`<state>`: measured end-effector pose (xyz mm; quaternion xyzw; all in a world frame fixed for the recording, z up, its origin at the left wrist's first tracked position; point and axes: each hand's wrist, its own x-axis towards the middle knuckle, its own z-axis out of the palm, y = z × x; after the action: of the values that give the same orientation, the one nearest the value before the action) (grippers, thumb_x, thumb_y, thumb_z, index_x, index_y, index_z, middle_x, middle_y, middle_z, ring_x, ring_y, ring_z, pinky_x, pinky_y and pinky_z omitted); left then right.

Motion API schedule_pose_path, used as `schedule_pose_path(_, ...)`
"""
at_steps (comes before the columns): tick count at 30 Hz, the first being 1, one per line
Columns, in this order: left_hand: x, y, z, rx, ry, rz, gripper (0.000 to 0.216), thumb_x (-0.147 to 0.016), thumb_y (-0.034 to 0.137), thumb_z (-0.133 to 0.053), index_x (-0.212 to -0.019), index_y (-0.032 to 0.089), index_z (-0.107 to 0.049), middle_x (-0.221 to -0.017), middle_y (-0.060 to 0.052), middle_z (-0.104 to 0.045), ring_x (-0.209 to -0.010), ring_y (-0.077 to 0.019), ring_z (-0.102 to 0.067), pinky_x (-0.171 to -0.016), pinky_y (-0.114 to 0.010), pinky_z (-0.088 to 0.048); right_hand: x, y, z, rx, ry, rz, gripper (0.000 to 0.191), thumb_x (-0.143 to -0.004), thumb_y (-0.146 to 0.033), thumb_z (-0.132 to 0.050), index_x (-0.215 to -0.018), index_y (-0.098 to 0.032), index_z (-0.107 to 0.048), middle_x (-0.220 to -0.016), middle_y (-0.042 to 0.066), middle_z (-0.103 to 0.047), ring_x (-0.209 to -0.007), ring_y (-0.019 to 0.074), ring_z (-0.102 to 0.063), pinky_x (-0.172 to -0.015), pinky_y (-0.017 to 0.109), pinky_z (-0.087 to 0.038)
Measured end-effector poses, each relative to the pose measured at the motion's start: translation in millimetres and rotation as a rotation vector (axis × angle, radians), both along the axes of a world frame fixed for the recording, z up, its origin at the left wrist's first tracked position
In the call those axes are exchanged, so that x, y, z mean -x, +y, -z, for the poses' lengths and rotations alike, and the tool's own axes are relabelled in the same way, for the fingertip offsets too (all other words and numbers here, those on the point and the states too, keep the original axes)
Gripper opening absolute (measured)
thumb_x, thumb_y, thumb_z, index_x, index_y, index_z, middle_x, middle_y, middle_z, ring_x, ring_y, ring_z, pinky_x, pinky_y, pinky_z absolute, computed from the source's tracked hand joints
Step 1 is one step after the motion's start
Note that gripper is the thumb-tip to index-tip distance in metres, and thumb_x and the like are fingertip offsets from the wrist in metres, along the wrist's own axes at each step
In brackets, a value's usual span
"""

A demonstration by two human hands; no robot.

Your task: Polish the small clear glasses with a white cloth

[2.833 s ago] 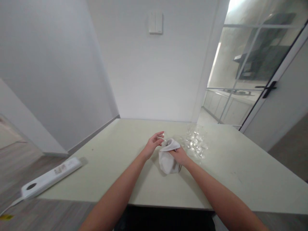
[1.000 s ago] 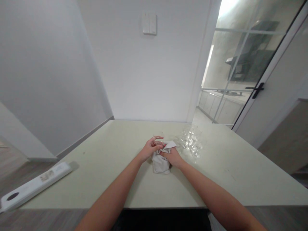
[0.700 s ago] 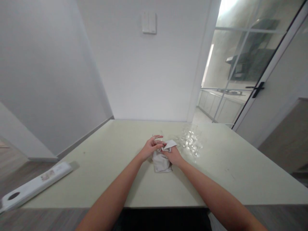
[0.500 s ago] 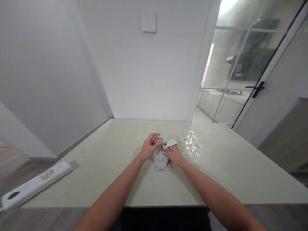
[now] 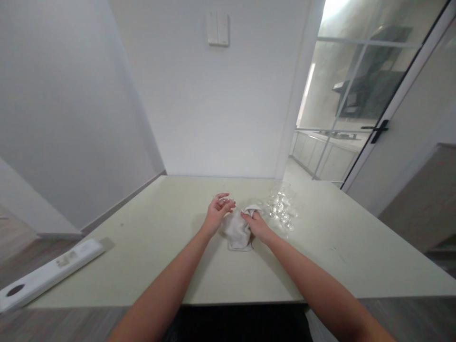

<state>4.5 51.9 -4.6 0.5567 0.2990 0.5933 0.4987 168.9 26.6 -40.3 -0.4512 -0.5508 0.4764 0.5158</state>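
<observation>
In the middle of the table, my left hand [image 5: 215, 211] curls its fingers round a clear glass [image 5: 224, 201], whose outline is faint and partly hidden by the fingers. My right hand [image 5: 257, 225] pinches a pale grey-white cloth [image 5: 238, 232] by its upper edge. The cloth hangs in folds between both hands, its lower end at the tabletop. Just right of my right hand stand several clear stemmed glasses [image 5: 281, 205], grouped close together.
The pale table [image 5: 149, 266] reaches to a white wall [image 5: 221, 109]. A long white board-like object with an oval hole [image 5: 53, 270] lies at the table's left edge. Beyond the right side is a glazed door [image 5: 356, 118] with a black handle [image 5: 380, 131].
My left hand has moved slightly left with the glass, away from the cloth. More of the cloth shows between the hands, and my right hand still grips it.
</observation>
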Motion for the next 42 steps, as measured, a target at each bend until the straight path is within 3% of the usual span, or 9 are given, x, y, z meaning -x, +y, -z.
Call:
schedule_pose_path(3,-2,-4,0.9,-0.041,0.116,0.078,0.052,-0.065,0.034,-0.081,-0.108,0.018,-0.056,-0.088,-0.004,-0.066,-0.086,-0.0167,-0.065,-0.07,-0.026,-0.052,-2,2,3.6,-0.026,-0.019,0.024,0.028,-0.079,-0.04,-0.059,-0.098,-0.019,-0.063,-0.098,0.004,-0.068,-0.096,0.0216,-0.062,-0.088,0.035,-0.047)
schedule_pose_path(7,-3,-7,1.0,-0.082,0.186,0.105,0.05,-0.062,0.031,-0.082,-0.103,0.017,-0.058,-0.082,-0.002,-0.065,-0.075,-0.0134,-0.063,-0.066,-0.024,-0.05,-2,0,3.9,-0.147,-0.08,-0.018,0.038,-0.074,-0.033,-0.066,-0.109,-0.02,-0.061,-0.108,0.004,-0.067,-0.102,0.021,-0.06,-0.093,0.036,-0.045)
schedule_pose_path(13,-3,-6,-0.7,-0.056,0.162,0.12,0.048,-0.06,0.031,-0.083,-0.098,0.015,-0.059,-0.075,0.0,-0.064,-0.071,-0.0144,-0.063,-0.067,-0.026,-0.05,1,-8,-3.7,-0.281,-0.178,-0.123,0.031,-0.076,-0.028,-0.065,-0.106,-0.021,-0.065,-0.107,0.004,-0.069,-0.1,0.0212,-0.062,-0.093,0.037,-0.045)
schedule_pose_path(26,-4,-2,11.3,-0.056,0.265,0.129,0.043,-0.062,0.032,-0.082,-0.099,0.016,-0.067,-0.083,-0.004,-0.066,-0.075,-0.0159,-0.062,-0.069,-0.026,-0.047,3,-13,-12.2,-0.35,-0.234,-0.14,0.035,-0.079,-0.023,-0.062,-0.114,-0.021,-0.063,-0.109,0.004,-0.069,-0.1,0.0215,-0.063,-0.091,0.036,-0.046)
schedule_pose_path(34,-4,-4,8.4,-0.08,0.287,0.106,0.045,-0.062,0.033,-0.081,-0.1,0.014,-0.066,-0.084,-0.004,-0.066,-0.075,-0.0151,-0.062,-0.069,-0.025,-0.047,2,-9,-8.6,-0.362,-0.257,-0.086,0.037,-0.077,-0.021,-0.062,-0.114,-0.02,-0.062,-0.107,0.004,-0.069,-0.098,0.0207,-0.063,-0.089,0.035,-0.046)
schedule_pose_path(38,-4,-6,2.8,-0.083,0.217,0.063,0.044,-0.062,0.034,-0.081,-0.098,0.014,-0.066,-0.085,-0.004,-0.067,-0.075,-0.0148,-0.063,-0.068,-0.025,-0.048,1,-8,-8.7,-0.336,-0.284,-0.072,0.028,-0.077,-0.024,-0.064,-0.104,-0.019,-0.065,-0.101,0.004,-0.07,-0.093,0.0198,-0.063,-0.086,0.033,-0.047)
schedule_pose_path(42,-3,-2,0.2,-0.004,0.06,0.01,0.046,-0.066,0.041,-0.077,-0.1,0.014,-0.064,-0.075,-0.002,-0.066,-0.064,-0.0129,-0.061,-0.058,-0.023,-0.046,0,-7,-10.3,-0.284,-0.289,-0.03,0.019,-0.078,-0.028,-0.064,-0.094,-0.018,-0.066,-0.091,0.003,-0.069,-0.084,0.0185,-0.062,-0.078,0.031,-0.048)
